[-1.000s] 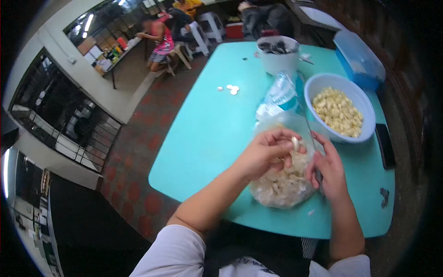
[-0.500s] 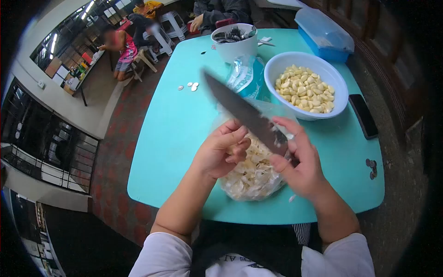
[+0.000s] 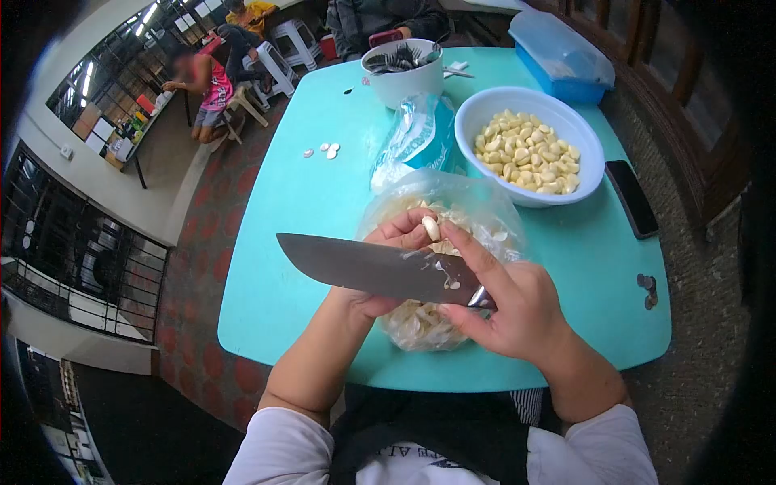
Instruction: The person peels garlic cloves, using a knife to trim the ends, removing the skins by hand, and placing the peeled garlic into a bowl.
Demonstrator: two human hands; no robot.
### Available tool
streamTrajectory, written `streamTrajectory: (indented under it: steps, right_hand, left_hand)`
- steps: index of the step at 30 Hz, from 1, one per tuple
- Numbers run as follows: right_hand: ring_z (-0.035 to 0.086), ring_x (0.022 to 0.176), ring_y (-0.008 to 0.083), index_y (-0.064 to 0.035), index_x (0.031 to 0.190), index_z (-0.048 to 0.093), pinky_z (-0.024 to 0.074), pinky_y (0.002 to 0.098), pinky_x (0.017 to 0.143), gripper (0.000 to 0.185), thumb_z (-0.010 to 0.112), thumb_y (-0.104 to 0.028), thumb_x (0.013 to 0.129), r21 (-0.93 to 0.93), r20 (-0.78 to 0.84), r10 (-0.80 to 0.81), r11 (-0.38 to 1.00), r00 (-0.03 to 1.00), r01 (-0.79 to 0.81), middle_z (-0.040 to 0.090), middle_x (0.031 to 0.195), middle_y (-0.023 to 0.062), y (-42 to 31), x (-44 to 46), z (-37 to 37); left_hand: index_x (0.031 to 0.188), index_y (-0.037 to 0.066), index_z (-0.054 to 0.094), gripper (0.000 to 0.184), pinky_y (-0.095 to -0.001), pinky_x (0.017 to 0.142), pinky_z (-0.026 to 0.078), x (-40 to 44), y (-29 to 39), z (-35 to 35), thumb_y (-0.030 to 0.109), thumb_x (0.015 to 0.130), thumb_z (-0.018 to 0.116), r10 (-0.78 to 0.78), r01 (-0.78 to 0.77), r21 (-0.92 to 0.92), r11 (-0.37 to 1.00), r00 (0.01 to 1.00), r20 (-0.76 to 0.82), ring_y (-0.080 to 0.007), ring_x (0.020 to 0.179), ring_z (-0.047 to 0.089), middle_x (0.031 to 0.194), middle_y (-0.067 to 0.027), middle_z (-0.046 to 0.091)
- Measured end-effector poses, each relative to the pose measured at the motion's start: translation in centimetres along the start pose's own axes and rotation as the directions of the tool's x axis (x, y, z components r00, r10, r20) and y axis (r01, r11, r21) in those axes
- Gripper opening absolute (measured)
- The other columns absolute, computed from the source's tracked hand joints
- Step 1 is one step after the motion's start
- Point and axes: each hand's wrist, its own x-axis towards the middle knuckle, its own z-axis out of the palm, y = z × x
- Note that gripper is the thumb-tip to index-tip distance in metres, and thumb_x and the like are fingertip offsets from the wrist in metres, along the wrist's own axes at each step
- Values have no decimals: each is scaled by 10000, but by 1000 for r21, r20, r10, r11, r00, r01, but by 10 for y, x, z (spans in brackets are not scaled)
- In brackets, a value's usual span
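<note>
My right hand (image 3: 521, 311) is closed on the handle of a wide knife (image 3: 372, 271), whose blade points left and has bits of peel stuck on it. Between the fingertips of my left hand (image 3: 388, 234), partly hidden behind the blade, is a garlic clove (image 3: 431, 228). My right index finger reaches close to the clove. Both hands are over a clear plastic bag (image 3: 493, 212) of garlic peels. Beyond the bag, a pale blue bowl (image 3: 594, 153) holds many peeled cloves (image 3: 529, 153).
On the turquoise table (image 3: 275, 275) are a white tub (image 3: 404, 86) of dark cutlery, a plastic packet (image 3: 416, 137), a blue box (image 3: 558, 61), a phone (image 3: 632, 198) and coins (image 3: 332, 151). A person (image 3: 380, 24) sits at the far edge; others sit farther back.
The knife has swung down from pointing up and away to lying nearly level, pointing left. My hands have come closer together, and a clove now shows in my left fingertips.
</note>
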Motion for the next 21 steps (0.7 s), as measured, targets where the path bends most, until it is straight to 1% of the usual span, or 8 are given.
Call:
streamTrajectory:
  steps: [2, 5, 8, 11, 14, 17, 20, 21]
  right_hand:
    - [597, 531, 274, -97, 1405, 329, 464, 370, 500, 768, 689, -253, 745, -3, -11, -3, 1000, 1000, 3, 605, 654, 121, 0, 1, 0]
    - [597, 532, 273, -106, 1404, 336, 464, 368, 502, 754, 682, -256, 751, -40, -32, 1, 999, 999, -2, 606, 656, 117, 4, 0, 1]
    - [594, 528, 268, -115, 1402, 345, 463, 367, 500, 740, 676, -259, 756, -29, -59, 6, 1000, 998, -8, 602, 650, 115, 4, 2, 2]
    - [590, 521, 264, -118, 1399, 353, 461, 365, 498, 728, 672, -256, 759, -48, -28, 8, 999, 1000, -10, 594, 641, 110, 5, 1, 0]
    - [586, 515, 260, -121, 1395, 363, 461, 364, 498, 715, 667, -262, 763, -46, -24, 12, 999, 1000, -13, 586, 627, 106, 4, 0, 1]
    - [573, 513, 256, -46, 1347, 426, 457, 340, 500, 681, 691, -218, 744, -61, -5, 12, 998, 1000, -13, 612, 687, 119, 2, 2, -1]
    - [569, 506, 263, -48, 1348, 426, 456, 344, 497, 673, 682, -207, 746, -62, 30, 43, 997, 999, -42, 594, 654, 125, -2, 4, -6]
    - [572, 509, 261, -68, 1364, 405, 457, 350, 497, 677, 669, -226, 761, -70, 27, 34, 997, 999, -32, 589, 644, 122, -1, 6, -7]
  left_hand:
    - [1065, 82, 551, 218, -282, 712, 552, -1, -2, 0, 99, 857, 614, 5, -4, 54, 999, 1000, -12, -157, 850, 647, 997, -52, 627]
    - [1072, 88, 540, 219, -217, 578, 527, -9, -2, 24, 144, 868, 596, 16, -10, 50, 999, 992, -122, -115, 757, 635, 959, -41, 625]
    - [1066, 92, 535, 196, -148, 427, 411, -11, -6, 6, 185, 894, 544, -14, 12, -41, 999, 998, -59, -60, 622, 574, 899, -24, 617]
    - [1047, 94, 540, 175, -126, 365, 293, -12, -9, 10, 202, 914, 501, -28, 25, -36, 999, 995, -99, -26, 539, 500, 857, -12, 607]
    - [1043, 96, 545, 176, -131, 372, 306, -12, -6, 17, 204, 910, 509, -23, 27, 28, 999, 991, -129, -31, 541, 504, 859, -19, 610]
    - [1037, 94, 552, 179, -134, 371, 302, -12, -6, 10, 211, 909, 506, -28, 28, 2, 1000, 997, -76, -38, 544, 509, 861, -32, 612]
    - [1051, 93, 557, 199, -143, 367, 298, -14, -7, 7, 224, 911, 503, -31, 39, 38, 999, 982, -187, -51, 546, 511, 866, -44, 616]
    - [1053, 93, 561, 204, -148, 371, 297, -14, -5, 8, 228, 910, 505, -28, 34, 26, 999, 980, -199, -53, 540, 503, 865, -47, 617]
